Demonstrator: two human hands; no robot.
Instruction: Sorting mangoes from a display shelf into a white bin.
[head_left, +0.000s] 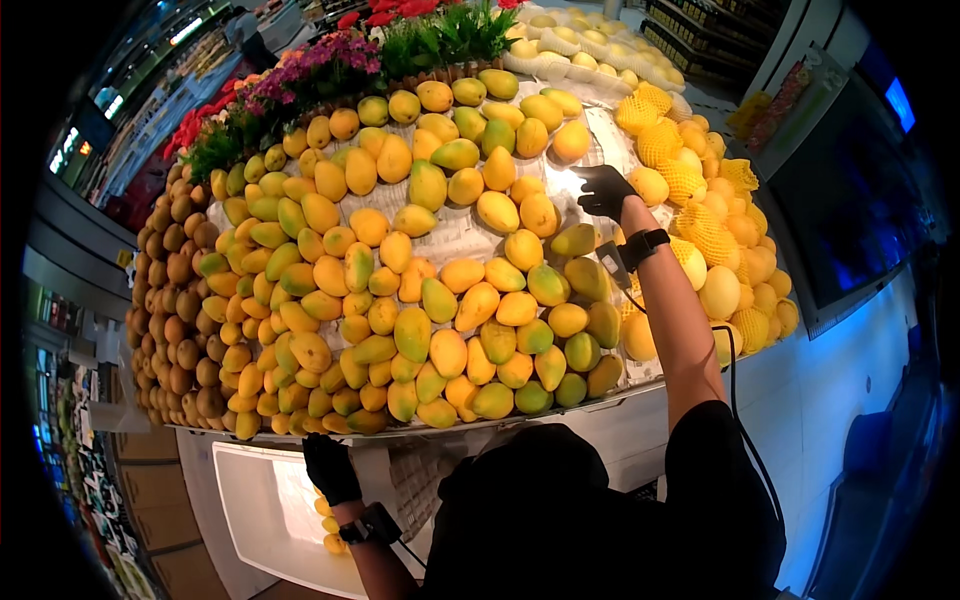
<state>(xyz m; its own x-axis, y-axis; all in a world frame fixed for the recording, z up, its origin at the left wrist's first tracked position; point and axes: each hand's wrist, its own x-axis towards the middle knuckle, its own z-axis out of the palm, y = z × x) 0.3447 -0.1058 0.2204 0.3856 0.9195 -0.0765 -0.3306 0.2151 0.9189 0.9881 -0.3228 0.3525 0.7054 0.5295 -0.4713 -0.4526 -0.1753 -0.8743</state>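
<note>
My right hand (604, 193), in a black glove, reaches over the paper-lined display (452, 237) of mangoes. Its fingers are apart and nothing shows in them. It is close to a yellow melon (649, 186) on its right, and a mango (571, 141) lies just beyond its fingertips. My left hand (328, 469), also gloved in black, is at the front edge of the display (480, 425), beside a row of mangoes (367, 421). Its fingertips are hard to make out against the edge, so whether it grips anything cannot be told.
Brown round fruits (180, 300) are piled on the left. Yellow melons (721, 292), some in foam nets, fill the right side. Flowers (352, 56) line the back. Below my left hand a white bin (255, 517) holds a few yellow fruits. A cable (733, 390) runs along my right arm.
</note>
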